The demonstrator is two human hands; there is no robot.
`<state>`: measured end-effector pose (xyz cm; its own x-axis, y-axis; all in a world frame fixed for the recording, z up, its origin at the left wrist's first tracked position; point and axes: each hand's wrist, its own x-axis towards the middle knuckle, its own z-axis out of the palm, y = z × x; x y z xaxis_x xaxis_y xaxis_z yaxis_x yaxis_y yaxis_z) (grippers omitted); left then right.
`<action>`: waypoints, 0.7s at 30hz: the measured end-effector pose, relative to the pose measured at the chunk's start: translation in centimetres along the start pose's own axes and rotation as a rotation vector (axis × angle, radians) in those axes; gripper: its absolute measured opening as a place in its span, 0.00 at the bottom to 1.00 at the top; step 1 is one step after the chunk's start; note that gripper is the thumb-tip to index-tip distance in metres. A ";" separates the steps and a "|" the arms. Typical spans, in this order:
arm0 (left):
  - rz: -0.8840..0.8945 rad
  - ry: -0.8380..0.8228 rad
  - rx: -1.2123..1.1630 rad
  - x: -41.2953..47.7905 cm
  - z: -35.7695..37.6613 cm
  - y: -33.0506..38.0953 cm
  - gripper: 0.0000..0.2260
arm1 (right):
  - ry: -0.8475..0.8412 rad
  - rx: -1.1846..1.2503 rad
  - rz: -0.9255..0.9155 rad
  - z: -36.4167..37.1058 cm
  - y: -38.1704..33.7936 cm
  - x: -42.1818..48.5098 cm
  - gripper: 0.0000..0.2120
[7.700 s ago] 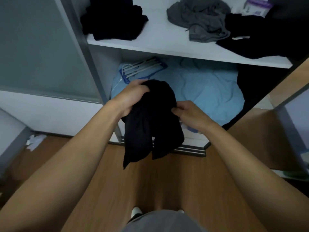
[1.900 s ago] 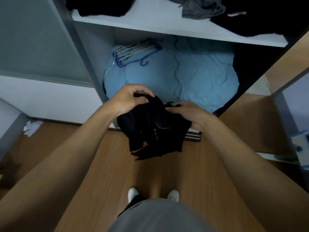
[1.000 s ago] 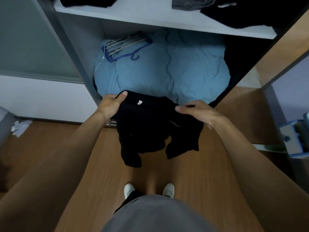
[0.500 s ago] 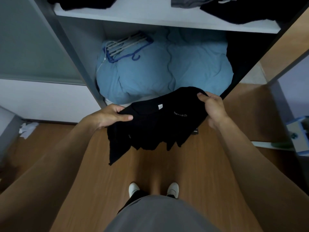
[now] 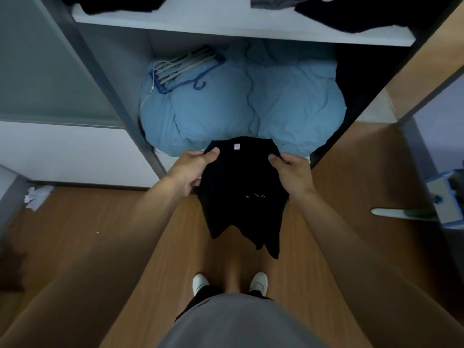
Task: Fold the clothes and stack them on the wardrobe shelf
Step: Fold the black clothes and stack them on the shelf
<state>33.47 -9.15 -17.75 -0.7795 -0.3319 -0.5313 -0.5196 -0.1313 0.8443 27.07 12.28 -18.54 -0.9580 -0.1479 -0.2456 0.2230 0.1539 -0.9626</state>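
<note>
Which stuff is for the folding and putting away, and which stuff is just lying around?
For the job:
- black T-shirt, held by the left hand and right hand
- wardrobe shelf
- dark clothes and grey garment on that shelf

Just lying about:
- blue duvet under the shelf
- hangers on top of the duvet
- crumpled paper on the floor

A home, most likely a bedroom. An open wardrobe (image 5: 118, 59) has a white shelf (image 5: 226, 28) carrying loose dark clothes (image 5: 364, 18) and a grey garment (image 5: 273, 1). A blue duvet (image 5: 288, 106) is stuffed in the compartment below, with plastic hangers (image 5: 185, 66) lying on it. A frosted sliding door (image 5: 45, 71) stands at the left above a wood-look floor (image 5: 88, 234).
</note>
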 end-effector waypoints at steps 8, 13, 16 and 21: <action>-0.014 -0.071 -0.033 -1.0 4.2 0.5 0.13 | -0.057 -0.103 -0.272 3.5 0.2 -2.4 0.11; -0.011 -0.094 -0.033 -1.2 4.7 0.9 0.20 | -0.090 -0.441 -0.368 4.7 1.1 -3.4 0.11; 0.026 -0.111 0.001 -1.3 4.4 0.8 0.23 | -0.187 -0.579 -0.438 4.8 1.6 -4.1 0.18; 0.143 -0.086 0.112 -1.2 3.5 0.7 0.07 | -0.481 -0.484 -0.380 4.3 2.2 -6.0 0.24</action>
<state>32.81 -5.63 -16.73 -0.8726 -0.2583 -0.4144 -0.4334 0.0183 0.9010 34.07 9.35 -19.72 -0.7447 -0.6664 -0.0378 -0.3147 0.4005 -0.8606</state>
